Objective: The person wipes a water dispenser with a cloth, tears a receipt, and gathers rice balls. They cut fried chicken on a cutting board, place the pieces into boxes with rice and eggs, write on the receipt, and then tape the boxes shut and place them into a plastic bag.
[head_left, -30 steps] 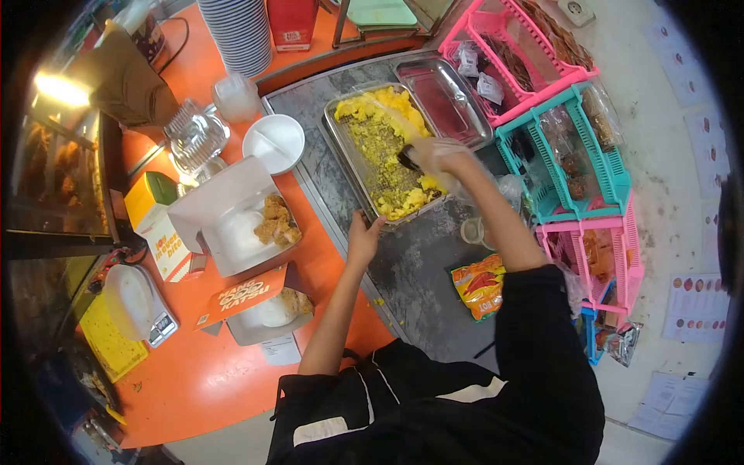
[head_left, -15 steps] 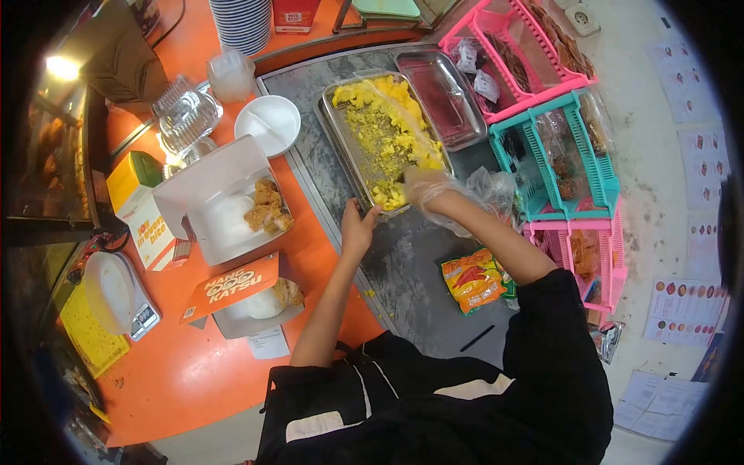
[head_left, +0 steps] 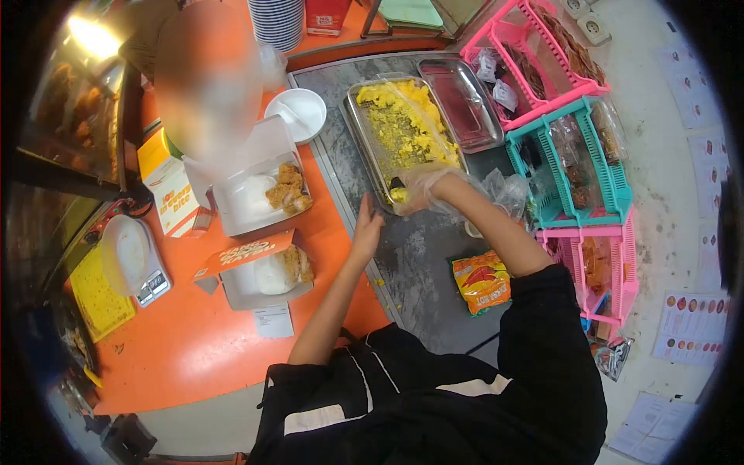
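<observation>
A metal tray [head_left: 370, 167] holds yellow scrambled egg [head_left: 403, 116], heaped along its far and right sides, with thin crumbs in the middle. My right hand [head_left: 425, 188], in a clear plastic glove, is closed at the tray's near right end. A dark piece [head_left: 397, 184] shows at its fingertips, too little of it to name. My left hand [head_left: 367, 231] is bare, just below the tray's near left corner, fingers stretched out and holding nothing. Two open paper boxes with rice and fried chicken, an upper box [head_left: 246, 194] and a lower box [head_left: 263, 275], stand to the left.
An orange and green packet [head_left: 480, 283] lies right of my arms. Behind are an empty metal tray [head_left: 465, 105] and pink [head_left: 535, 70] and teal baskets [head_left: 570, 167]. Left are a white bowl [head_left: 296, 115], a scale [head_left: 153, 271] and a blurred patch [head_left: 208, 85].
My left hand has let go of the tray's corner and its fingers have straightened. The gloved hand stays at the tray's near end. The view has shifted, and a blurred patch has appeared upper left.
</observation>
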`<state>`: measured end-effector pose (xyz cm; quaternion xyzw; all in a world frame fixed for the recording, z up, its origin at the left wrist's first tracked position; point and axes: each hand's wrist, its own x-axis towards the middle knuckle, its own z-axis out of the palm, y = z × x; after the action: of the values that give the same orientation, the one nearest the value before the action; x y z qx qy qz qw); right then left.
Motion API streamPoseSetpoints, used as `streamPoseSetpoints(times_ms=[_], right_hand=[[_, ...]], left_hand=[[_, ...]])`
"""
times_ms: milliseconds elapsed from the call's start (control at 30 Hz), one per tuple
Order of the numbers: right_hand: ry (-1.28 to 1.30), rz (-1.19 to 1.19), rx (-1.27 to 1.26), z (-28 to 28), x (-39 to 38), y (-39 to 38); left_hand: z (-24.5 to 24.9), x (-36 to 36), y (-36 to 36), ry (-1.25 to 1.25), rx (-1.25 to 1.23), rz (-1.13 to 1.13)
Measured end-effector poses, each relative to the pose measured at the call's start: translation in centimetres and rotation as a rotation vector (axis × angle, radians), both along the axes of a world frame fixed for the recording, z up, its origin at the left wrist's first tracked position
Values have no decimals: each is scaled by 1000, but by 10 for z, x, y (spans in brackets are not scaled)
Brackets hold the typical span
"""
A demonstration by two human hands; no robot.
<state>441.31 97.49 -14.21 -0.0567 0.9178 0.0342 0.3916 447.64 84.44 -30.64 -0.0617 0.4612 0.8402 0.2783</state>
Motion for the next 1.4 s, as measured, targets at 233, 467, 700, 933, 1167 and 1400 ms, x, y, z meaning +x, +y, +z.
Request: streamPoseSetpoints(times_ms=[233,467,700,933,1167,1400], right_hand=[[41,119,-144,-50,-29,63],[346,-509,-283,-62,-1,109],[203,-757,-639,25,96,-34],[235,-356,-861,-41,148,-243],[576,-50,-327,-74,162,-295],[739,53,-560,-21,173,-214]], left_hand=[[114,81,-135,481,-425,-215],[82,174,-269,345,-591,341],[55,169,-318,141,-555,620],[17,110,-303,295,-395,388],[-19,104,-304,433,-99,324],[30,139,-284,571,-980,753]])
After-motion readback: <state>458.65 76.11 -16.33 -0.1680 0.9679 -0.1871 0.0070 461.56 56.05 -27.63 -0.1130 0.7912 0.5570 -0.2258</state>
